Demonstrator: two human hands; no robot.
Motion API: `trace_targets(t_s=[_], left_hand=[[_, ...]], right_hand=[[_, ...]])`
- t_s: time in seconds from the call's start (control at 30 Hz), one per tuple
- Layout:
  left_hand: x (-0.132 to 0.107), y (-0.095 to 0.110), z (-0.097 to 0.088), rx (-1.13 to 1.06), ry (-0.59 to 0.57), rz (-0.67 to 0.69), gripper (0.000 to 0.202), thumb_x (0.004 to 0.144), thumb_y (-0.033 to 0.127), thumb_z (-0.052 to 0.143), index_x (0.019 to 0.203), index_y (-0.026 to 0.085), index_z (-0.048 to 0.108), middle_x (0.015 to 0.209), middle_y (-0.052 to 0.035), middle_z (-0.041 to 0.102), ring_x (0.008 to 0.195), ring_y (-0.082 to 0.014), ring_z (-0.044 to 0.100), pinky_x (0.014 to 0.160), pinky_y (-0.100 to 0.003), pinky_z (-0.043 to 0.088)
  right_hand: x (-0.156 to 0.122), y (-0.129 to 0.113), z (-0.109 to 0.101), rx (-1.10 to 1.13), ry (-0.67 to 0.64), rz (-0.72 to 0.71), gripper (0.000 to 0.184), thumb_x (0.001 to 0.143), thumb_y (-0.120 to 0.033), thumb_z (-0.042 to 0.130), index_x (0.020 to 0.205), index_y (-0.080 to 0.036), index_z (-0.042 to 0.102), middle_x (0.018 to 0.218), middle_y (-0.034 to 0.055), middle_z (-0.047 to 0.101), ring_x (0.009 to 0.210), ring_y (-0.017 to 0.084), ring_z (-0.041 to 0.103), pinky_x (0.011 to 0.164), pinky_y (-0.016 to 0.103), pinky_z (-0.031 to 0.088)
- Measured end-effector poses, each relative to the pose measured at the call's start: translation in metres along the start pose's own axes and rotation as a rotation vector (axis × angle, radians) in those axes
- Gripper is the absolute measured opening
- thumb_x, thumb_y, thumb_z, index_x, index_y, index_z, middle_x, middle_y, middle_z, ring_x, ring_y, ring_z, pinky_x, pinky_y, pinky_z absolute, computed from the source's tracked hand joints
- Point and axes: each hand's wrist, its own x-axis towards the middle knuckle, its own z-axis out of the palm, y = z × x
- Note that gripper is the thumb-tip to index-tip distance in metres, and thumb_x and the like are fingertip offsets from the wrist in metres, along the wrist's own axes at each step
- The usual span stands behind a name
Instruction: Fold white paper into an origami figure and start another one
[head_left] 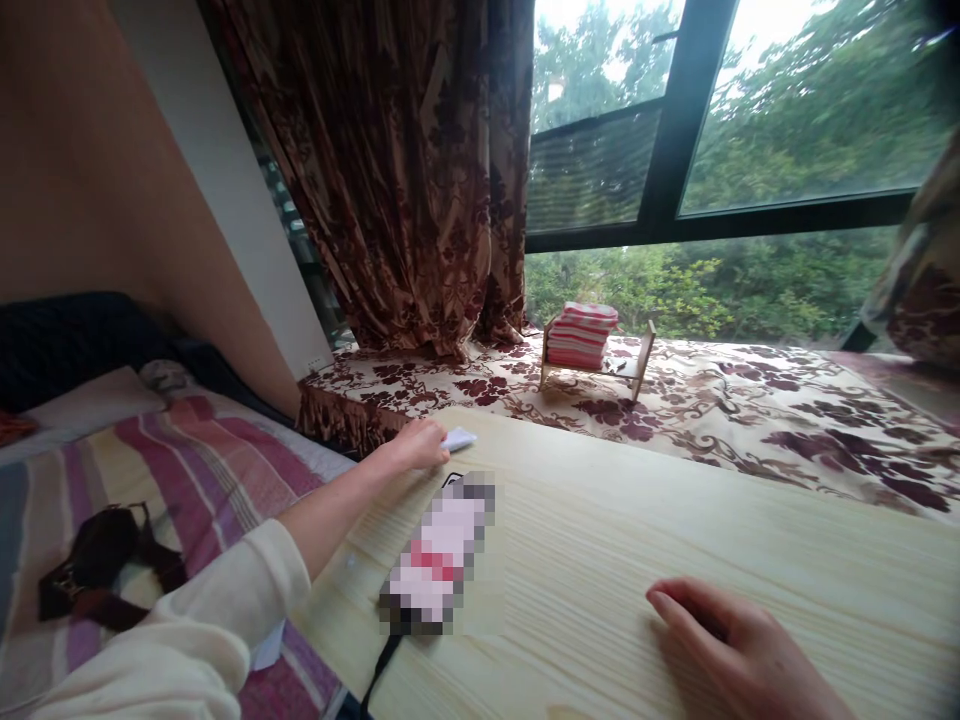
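Observation:
My left hand (pixel 422 445) reaches over the far left edge of the pale wooden table (pixel 577 540). Its fingers are closed on a small white piece of paper or tissue (pixel 460 439), which sticks out to the right. My right hand (pixel 731 640) rests on the near right of the tabletop, fingers curled together, and nothing shows in it. Between the hands, closer to the left, lies a blurred-out phone-like device (pixel 437 555) with a black cable (pixel 381 668) running from its near end.
Behind the table, a small wooden rack (pixel 643 360) bearing folded red-and-white cloths (pixel 583 336) stands on the floral-covered window ledge (pixel 697 400). To the left is a bed with a striped cover (pixel 225 450) and a dark bag (pixel 112 560). A patterned curtain (pixel 405 180) hangs beside the window.

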Motion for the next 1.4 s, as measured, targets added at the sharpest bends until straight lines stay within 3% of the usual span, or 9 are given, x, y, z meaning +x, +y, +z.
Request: trace_targets(t_s=[0.3,0.4,0.57,0.7,0.8,0.9,1.03,1.23,1.4], left_hand=[[-0.001,0.001,0.002,-0.236,0.091,-0.056,0.03,0.09,0.032,0.054,0.117,0.018,0.056,0.12,-0.0089,0.057,0.101,-0.0209,0.059,0.085,-0.041,0.051],[-0.008,0.007,-0.009,-0.384,0.131,-0.091,0.03,0.091,0.032,0.054,0.117,0.018,0.056,0.12,-0.0088,0.057,0.101,-0.0205,0.059,0.085,-0.041,0.052],[-0.041,0.052,-0.035,-0.75,0.164,-0.042,0.029,0.089,0.022,0.047,0.111,0.008,0.061,0.105,-0.0093,0.067,0.097,-0.0243,0.063,0.081,-0.034,0.051],[-0.09,0.13,-0.025,-1.09,-0.008,0.138,0.037,0.076,0.015,0.046,0.107,0.008,0.064,0.092,-0.0102,0.072,0.087,-0.0201,0.067,0.074,-0.027,0.052],[-0.117,0.184,-0.002,-1.674,-0.434,0.131,0.038,0.063,0.014,0.055,0.099,0.008,0.067,0.083,-0.0105,0.071,0.076,-0.0189,0.068,0.07,-0.027,0.05],[-0.126,0.214,0.019,-1.852,-0.612,0.141,0.037,0.061,0.013,0.056,0.095,0.009,0.069,0.081,-0.01,0.07,0.07,-0.0175,0.067,0.067,-0.026,0.048],[-0.123,0.22,0.03,-2.041,-0.753,0.185,0.038,0.068,0.017,0.057,0.103,0.009,0.067,0.094,-0.0115,0.069,0.077,-0.0182,0.066,0.073,-0.027,0.048],[-0.13,0.214,0.029,-2.14,-1.01,0.076,0.059,0.083,0.055,0.043,0.111,0.007,0.063,0.1,-0.0153,0.066,0.083,-0.0234,0.065,0.078,-0.035,0.048],[-0.134,0.215,0.03,-1.977,-0.983,-0.007,0.057,0.082,0.055,0.047,0.094,0.003,0.065,0.079,-0.0144,0.067,0.066,-0.0198,0.065,0.072,-0.031,0.048]], right_hand=[[-0.004,-0.004,0.003,0.029,0.063,-0.006,0.035,0.078,-0.053,0.052,0.072,-0.024,0.071,0.073,0.0029,0.073,0.071,0.023,0.067,0.064,0.028,0.049],[-0.002,0.001,0.0,0.014,-0.001,-0.004,0.036,0.077,-0.054,0.052,0.076,-0.024,0.072,0.078,0.0038,0.074,0.075,0.024,0.067,0.068,0.029,0.05],[0.003,0.005,-0.008,0.114,0.033,0.059,0.042,0.073,-0.056,0.058,0.089,-0.021,0.074,0.087,0.007,0.074,0.08,0.024,0.067,0.067,0.029,0.053],[-0.001,-0.011,-0.013,0.365,0.148,0.088,0.056,0.074,-0.058,0.059,0.113,-0.017,0.065,0.085,0.0074,0.069,0.069,0.019,0.063,0.057,0.028,0.053],[-0.004,-0.025,-0.017,0.543,0.178,0.095,0.059,0.074,-0.057,0.061,0.114,-0.014,0.062,0.08,0.0066,0.066,0.064,0.016,0.059,0.056,0.028,0.052],[-0.005,-0.029,-0.021,0.612,0.194,0.085,0.05,0.072,-0.056,0.065,0.1,-0.014,0.067,0.068,0.0026,0.062,0.056,0.013,0.054,0.054,0.028,0.049],[-0.003,-0.024,-0.025,0.626,0.206,0.087,0.04,0.07,-0.051,0.069,0.086,-0.014,0.069,0.059,-0.0001,0.058,0.052,0.012,0.051,0.051,0.027,0.046],[-0.005,-0.026,-0.019,0.603,0.21,0.066,0.033,0.074,-0.046,0.067,0.086,-0.016,0.066,0.066,0.0014,0.063,0.053,0.012,0.055,0.049,0.025,0.048],[-0.007,-0.022,-0.015,0.27,0.355,-0.2,0.025,0.082,-0.033,0.06,0.103,-0.021,0.065,0.078,0.002,0.064,0.069,0.015,0.062,0.062,0.028,0.053]])
